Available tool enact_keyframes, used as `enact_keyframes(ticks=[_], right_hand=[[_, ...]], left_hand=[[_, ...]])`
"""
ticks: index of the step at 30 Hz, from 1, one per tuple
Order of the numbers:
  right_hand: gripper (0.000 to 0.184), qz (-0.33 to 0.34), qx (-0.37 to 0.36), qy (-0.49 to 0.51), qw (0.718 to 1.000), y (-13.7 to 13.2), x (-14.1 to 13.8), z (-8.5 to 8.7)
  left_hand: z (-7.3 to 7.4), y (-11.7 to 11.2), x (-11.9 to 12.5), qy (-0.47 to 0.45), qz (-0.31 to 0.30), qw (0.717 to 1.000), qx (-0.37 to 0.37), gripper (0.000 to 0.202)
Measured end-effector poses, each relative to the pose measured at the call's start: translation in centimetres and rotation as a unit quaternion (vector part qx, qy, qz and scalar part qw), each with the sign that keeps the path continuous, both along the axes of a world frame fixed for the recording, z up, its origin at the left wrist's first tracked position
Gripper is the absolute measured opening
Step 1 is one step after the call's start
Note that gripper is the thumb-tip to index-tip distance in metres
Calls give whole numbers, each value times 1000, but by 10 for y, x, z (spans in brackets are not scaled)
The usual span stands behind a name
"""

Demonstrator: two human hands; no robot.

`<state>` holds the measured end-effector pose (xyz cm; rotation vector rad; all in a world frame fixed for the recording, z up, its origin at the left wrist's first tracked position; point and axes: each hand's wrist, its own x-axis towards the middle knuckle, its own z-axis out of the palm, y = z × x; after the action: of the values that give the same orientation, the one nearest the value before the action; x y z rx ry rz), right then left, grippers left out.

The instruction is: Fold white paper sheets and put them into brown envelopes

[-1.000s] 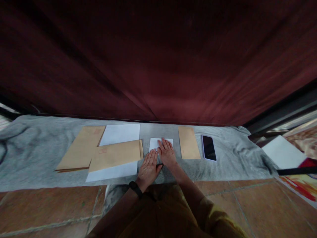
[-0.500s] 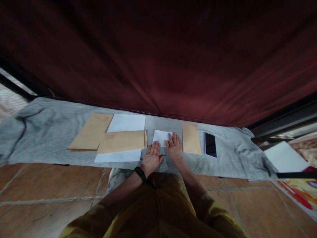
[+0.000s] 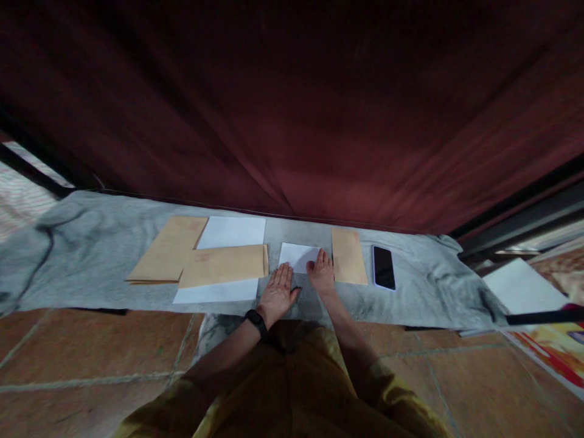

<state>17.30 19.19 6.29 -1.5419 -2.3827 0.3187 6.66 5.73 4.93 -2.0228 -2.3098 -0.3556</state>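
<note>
A small folded sheet of white paper (image 3: 297,257) lies on the grey cloth in front of me. My left hand (image 3: 276,295), with a black band on the wrist, rests flat with its fingertips on the paper's lower left edge. At the paper's right side is my right hand (image 3: 322,275), its fingers slightly bent and its thumb apart on the near edge. Close to the right hand lies a brown envelope (image 3: 349,258). Left of the paper, another brown envelope (image 3: 223,266) sits across a white sheet (image 3: 235,231).
More brown envelopes (image 3: 166,249) are stacked at the left. A phone (image 3: 383,267) lies on the grey cloth (image 3: 424,274) at the right. A dark red fabric panel (image 3: 292,121) rises behind the cloth. White paper (image 3: 524,286) and a colourful printed item (image 3: 554,353) are at far right.
My right hand has drawn slightly down the paper's right side, its fingers now closer together and more bent. My left hand stays flat. The view has shifted slightly.
</note>
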Motion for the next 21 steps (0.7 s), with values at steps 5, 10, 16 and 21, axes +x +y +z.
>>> enact_keyframes(ticks=[5,10,16,21], right_hand=[[59,-47,-83,18,995,10,-3,17],[42,-89,-133,57,985,15,-3,22],[26,-107,-159,110,975,16,5,16],[22,-106,-183,199,957,17,10,9]], left_hand=[[-6,-1,-2,-6,-1,1000,17,64],[-10,-2,-4,-12,2,999,34,63],[-9,-3,-5,-24,-2,999,46,63],[-7,-4,-4,-30,1,999,37,63]])
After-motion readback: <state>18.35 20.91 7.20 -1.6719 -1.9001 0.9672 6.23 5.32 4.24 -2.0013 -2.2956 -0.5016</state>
